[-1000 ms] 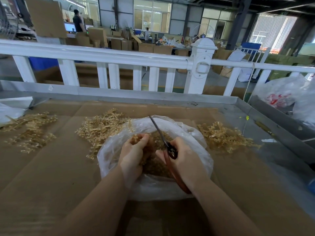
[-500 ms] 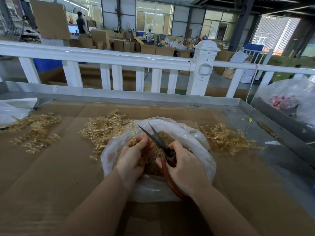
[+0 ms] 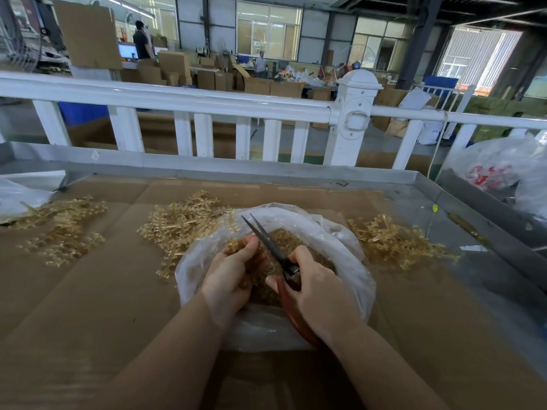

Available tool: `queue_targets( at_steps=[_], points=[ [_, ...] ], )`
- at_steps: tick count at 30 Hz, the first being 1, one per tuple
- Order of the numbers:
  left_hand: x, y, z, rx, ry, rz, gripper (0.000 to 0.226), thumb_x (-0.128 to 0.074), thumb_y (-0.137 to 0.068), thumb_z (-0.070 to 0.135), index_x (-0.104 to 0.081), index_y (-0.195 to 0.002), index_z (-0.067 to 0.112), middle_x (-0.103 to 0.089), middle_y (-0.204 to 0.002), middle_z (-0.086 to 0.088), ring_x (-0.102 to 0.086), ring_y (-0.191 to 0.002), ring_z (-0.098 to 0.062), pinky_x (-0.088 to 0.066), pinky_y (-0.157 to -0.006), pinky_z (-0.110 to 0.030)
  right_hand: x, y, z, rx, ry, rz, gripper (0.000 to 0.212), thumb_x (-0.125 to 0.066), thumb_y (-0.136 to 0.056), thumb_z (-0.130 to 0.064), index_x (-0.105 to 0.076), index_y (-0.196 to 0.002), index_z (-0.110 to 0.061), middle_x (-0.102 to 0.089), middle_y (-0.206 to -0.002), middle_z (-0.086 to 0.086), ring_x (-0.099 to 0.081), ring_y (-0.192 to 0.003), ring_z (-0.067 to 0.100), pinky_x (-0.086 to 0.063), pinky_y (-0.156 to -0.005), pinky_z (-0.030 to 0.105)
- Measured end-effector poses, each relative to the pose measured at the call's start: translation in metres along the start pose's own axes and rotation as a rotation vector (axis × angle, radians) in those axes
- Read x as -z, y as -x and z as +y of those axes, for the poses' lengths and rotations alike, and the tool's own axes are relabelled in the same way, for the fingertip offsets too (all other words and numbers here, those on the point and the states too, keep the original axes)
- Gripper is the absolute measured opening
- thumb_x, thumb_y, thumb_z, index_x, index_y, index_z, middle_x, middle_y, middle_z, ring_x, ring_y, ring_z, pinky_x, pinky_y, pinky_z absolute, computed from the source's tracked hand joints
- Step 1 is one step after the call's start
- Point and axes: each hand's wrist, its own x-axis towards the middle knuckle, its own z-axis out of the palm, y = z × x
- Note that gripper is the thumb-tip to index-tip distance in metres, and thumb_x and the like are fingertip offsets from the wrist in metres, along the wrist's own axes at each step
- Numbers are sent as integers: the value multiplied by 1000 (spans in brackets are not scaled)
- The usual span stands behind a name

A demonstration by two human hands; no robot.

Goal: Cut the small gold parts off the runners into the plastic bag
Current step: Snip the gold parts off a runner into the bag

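Observation:
A clear plastic bag (image 3: 352, 261) lies open on the cardboard in front of me, holding a heap of small gold parts (image 3: 296, 238). Over the bag my left hand (image 3: 232, 273) grips a gold runner (image 3: 236, 244), mostly hidden by the fingers. My right hand (image 3: 319, 288) holds red-handled scissors (image 3: 272, 247); the dark blades stand slightly apart, pointing up and left beside the left thumb.
Piles of gold runners lie on the cardboard: one behind the bag (image 3: 186, 223), one at the left (image 3: 63, 229), one at the right (image 3: 396, 244). A metal tray rim (image 3: 266, 170) and a white railing (image 3: 207, 102) bound the far side. More plastic bags sit at far right (image 3: 503, 170).
The scissors' blades went from closed and upright to opened and tilted left, now nearly closed again beside the left thumb. Both hands stay over the bag.

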Motion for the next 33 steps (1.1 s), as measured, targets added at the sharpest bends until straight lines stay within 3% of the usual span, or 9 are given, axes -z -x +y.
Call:
queue_targets(
  at_steps=[4,8,12,19,24,27,30,33],
  points=[
    [0,-1,0,16,4,11,6,-62,-89,7,-64,-84,4,-69,-60,-7,-69,-52,-16,-52,-43,-24,0,0,-1,-14,-41,-20,33,-53,-88,-54,-41,-100,-26,-61,-87,-10,-59,-76,4,-45,-64,12],
    [1,-1,0,9,-7,26,11,-66,-86,12,-66,-92,3,-74,-73,-14,-72,-59,-22,-53,-44,-27,0,-1,-2,-75,-156,69,33,-57,-87,-51,-47,-105,-25,-57,-86,-15,-53,-71,-5,-42,-69,2],
    [3,-4,-7,-28,-53,-53,27,-61,-90,25,-64,-107,5,-75,-88,-15,-74,-77,-25,-58,-55,-31,2,-9,-3,-179,-273,99,29,-61,-91,-35,-51,-116,-25,-60,-98,-17,-59,-91,-1,-49,-82,15],
    [9,-5,-10,-99,-82,-215,40,-56,-78,35,-68,-103,7,-74,-87,-9,-72,-79,-18,-58,-65,-25,1,-18,-4,-228,-308,91,28,-63,-91,-27,-51,-117,-25,-60,-101,-14,-59,-97,4,-49,-90,24],
    [11,-5,-13,-87,-50,-250,39,-67,-75,20,-65,-112,7,-74,-96,-13,-73,-86,-23,-57,-64,-27,2,-23,4,-284,-416,140,22,-65,-89,-17,-50,-100,-29,-61,-88,-13,-62,-89,9,-51,-81,24],
    [15,-6,-15,-112,-113,-229,62,-75,-60,2,-58,-118,15,-75,-93,-10,-72,-86,-26,-58,-65,-32,3,-25,9,-328,-431,225,23,-63,-90,-14,-48,-96,-30,-63,-83,-9,-64,-82,14,-54,-73,30],
    [15,-6,-20,-186,-247,-176,71,-78,-53,2,-56,-119,19,-75,-89,-4,-73,-84,-23,-58,-62,-32,3,-25,12,-354,-424,266,22,-61,-92,-15,-47,-98,-31,-67,-87,-2,-66,-80,21,-55,-71,39],
    [15,-5,-22,-235,-259,-125,73,-80,-52,7,-54,-119,19,-74,-93,-8,-73,-81,-22,-57,-60,-31,2,-23,12,-348,-409,274,19,-60,-92,-18,-49,-101,-29,-68,-88,-1,-66,-80,22,-56,-70,37]
  ],
)
